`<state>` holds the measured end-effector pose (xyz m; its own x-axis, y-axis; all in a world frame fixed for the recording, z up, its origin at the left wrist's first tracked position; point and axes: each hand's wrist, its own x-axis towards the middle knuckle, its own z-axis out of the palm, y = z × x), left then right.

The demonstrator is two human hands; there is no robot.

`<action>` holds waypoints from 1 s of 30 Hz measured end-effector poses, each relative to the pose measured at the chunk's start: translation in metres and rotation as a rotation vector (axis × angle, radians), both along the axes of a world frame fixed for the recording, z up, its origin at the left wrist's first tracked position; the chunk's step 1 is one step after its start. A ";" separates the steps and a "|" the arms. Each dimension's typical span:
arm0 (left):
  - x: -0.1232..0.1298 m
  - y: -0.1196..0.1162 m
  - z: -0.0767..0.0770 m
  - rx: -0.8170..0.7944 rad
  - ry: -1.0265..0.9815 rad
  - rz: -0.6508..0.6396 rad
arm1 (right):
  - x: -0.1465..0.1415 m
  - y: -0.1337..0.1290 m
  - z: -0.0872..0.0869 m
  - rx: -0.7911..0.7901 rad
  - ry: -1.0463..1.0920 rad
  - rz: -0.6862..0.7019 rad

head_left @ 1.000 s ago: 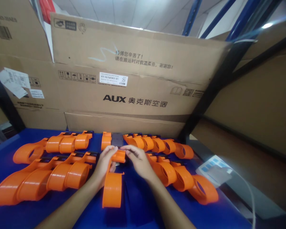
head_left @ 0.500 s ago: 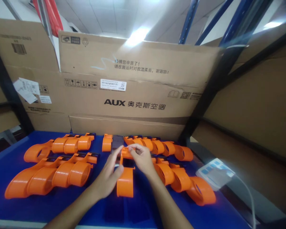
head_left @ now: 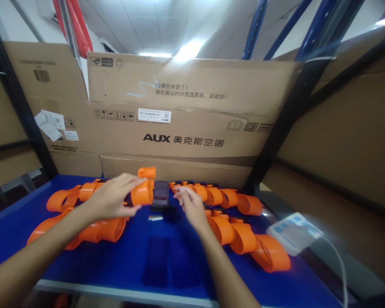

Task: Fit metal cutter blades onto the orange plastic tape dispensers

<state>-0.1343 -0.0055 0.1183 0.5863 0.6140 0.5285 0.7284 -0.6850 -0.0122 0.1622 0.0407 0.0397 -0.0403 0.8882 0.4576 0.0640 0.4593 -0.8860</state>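
Observation:
My left hand (head_left: 117, 199) is closed on an orange plastic ring part (head_left: 143, 193), raised left of a phone. Its fingers lie over the ring and the thumb is below; a small clip-like end rises above. My right hand (head_left: 192, 207) hovers right of the phone (head_left: 161, 194), fingers loosely curled and slightly apart, with nothing visible in them. Just behind it stands a row of similar orange ring parts (head_left: 214, 196). More orange ring parts (head_left: 112, 229) lie on the left, partly hidden by my left forearm.
A blue table surface (head_left: 122, 265) spans the front. A small pale object (head_left: 155, 218) and a blurred dark item (head_left: 171, 214) lie near the phone. On the right rests a white box-like device (head_left: 293, 234) with a cable. A cardboard wall (head_left: 186, 124) and dark posts (head_left: 272, 141) enclose the back.
The orange ring part has gone from between both hands at the centre to the left, in my left hand. My right hand has let go of it. The view has shifted slightly.

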 end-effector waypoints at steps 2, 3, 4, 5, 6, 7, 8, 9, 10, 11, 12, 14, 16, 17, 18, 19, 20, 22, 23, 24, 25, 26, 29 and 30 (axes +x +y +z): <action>-0.025 0.024 0.011 -0.070 0.051 0.073 | 0.001 0.002 -0.002 0.000 -0.001 -0.014; -0.035 0.035 0.014 -0.113 0.077 0.093 | 0.002 0.003 -0.003 0.001 -0.002 -0.019; -0.042 0.045 0.015 -0.145 0.097 0.117 | 0.002 0.004 -0.003 0.002 -0.003 -0.022; -0.047 0.054 0.014 -0.185 0.125 0.131 | 0.001 0.005 -0.004 0.004 -0.005 -0.025; -0.050 0.061 0.011 -0.227 0.159 0.135 | 0.001 0.006 -0.004 0.005 -0.006 -0.027; -0.050 0.067 0.007 -0.267 0.188 0.141 | 0.001 0.006 -0.005 0.005 -0.008 -0.028; -0.048 0.073 0.003 -0.301 0.212 0.150 | 0.002 0.006 -0.005 0.004 -0.010 -0.028; -0.046 0.077 -0.002 -0.327 0.226 0.161 | 0.002 0.007 -0.005 0.004 -0.012 -0.028; -0.043 0.081 -0.007 -0.345 0.233 0.172 | 0.002 0.007 -0.005 0.002 -0.015 -0.028; -0.041 0.084 -0.012 -0.355 0.233 0.182 | 0.003 0.007 -0.005 0.001 -0.016 -0.029; -0.039 0.087 -0.016 -0.360 0.230 0.188 | 0.004 0.006 -0.004 -0.001 -0.018 -0.030; -0.038 0.092 -0.021 -0.363 0.223 0.201 | 0.005 0.006 -0.004 -0.006 -0.020 -0.033; -0.041 0.096 -0.024 -0.362 0.220 0.221 | 0.006 0.006 -0.003 -0.010 -0.023 -0.034; -0.043 0.097 -0.025 -0.362 0.220 0.232 | 0.006 0.006 -0.003 -0.011 -0.025 -0.033; -0.045 0.098 -0.026 -0.363 0.221 0.242 | 0.006 0.005 -0.003 -0.013 -0.026 -0.031; -0.047 0.099 -0.027 -0.365 0.223 0.248 | 0.005 0.005 -0.003 -0.014 -0.028 -0.028; -0.048 0.099 -0.028 -0.369 0.226 0.251 | 0.005 0.005 -0.004 -0.015 -0.029 -0.026; -0.049 0.098 -0.030 -0.384 0.236 0.249 | 0.004 0.004 -0.004 -0.017 -0.031 -0.022; -0.049 0.097 -0.031 -0.393 0.242 0.243 | 0.003 0.004 -0.004 -0.018 -0.031 -0.022; -0.050 0.096 -0.032 -0.401 0.248 0.235 | 0.003 0.004 -0.003 -0.018 -0.031 -0.022; -0.050 0.095 -0.033 -0.409 0.252 0.224 | 0.003 0.004 -0.003 -0.019 -0.030 -0.023; -0.052 0.094 -0.033 -0.414 0.253 0.214 | 0.003 0.004 -0.003 -0.019 -0.028 -0.024; -0.062 0.092 -0.031 -0.416 0.235 0.200 | 0.004 0.004 -0.003 -0.022 -0.024 -0.025; -0.067 0.092 -0.030 -0.412 0.223 0.205 | 0.004 0.004 -0.003 -0.023 -0.024 -0.024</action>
<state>-0.2012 0.0864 0.0880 0.5032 0.8591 0.0938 0.8586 -0.5093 0.0580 0.1663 0.0442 0.0372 -0.0299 0.8995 0.4359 0.0957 0.4367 -0.8945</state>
